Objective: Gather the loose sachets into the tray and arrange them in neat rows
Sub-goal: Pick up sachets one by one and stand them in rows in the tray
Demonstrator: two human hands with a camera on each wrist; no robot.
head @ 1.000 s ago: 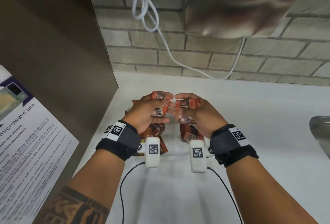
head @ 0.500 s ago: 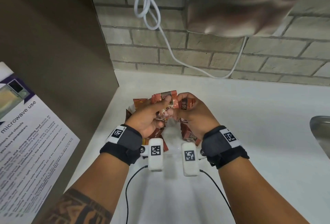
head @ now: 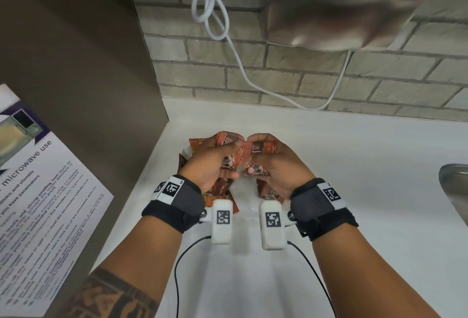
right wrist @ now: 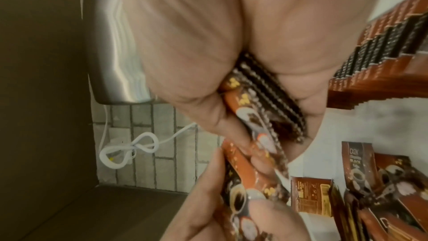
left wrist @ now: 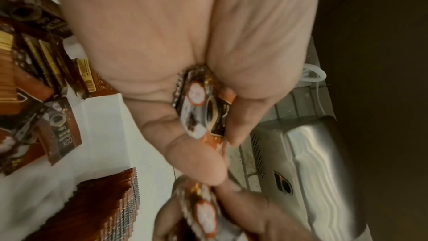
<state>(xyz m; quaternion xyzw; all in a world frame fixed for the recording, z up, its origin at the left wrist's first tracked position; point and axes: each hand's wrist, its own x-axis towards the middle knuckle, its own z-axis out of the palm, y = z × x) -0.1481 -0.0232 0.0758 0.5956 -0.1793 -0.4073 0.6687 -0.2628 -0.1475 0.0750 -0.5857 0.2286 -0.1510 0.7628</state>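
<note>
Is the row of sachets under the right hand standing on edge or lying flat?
On edge. The row of brown foil sachets shows only serrated edges packed side by side; brown loose sachets nearby lie tumbled.

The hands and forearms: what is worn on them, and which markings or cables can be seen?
Each wrist carries a black fabric band with a white square-code tag: left hand, right hand. A white oblong camera unit, also bearing a square code, is clipped to each band, with a thin black cable trailing back. No sleeves. The left forearm shows a dark patterned tattoo.
</note>
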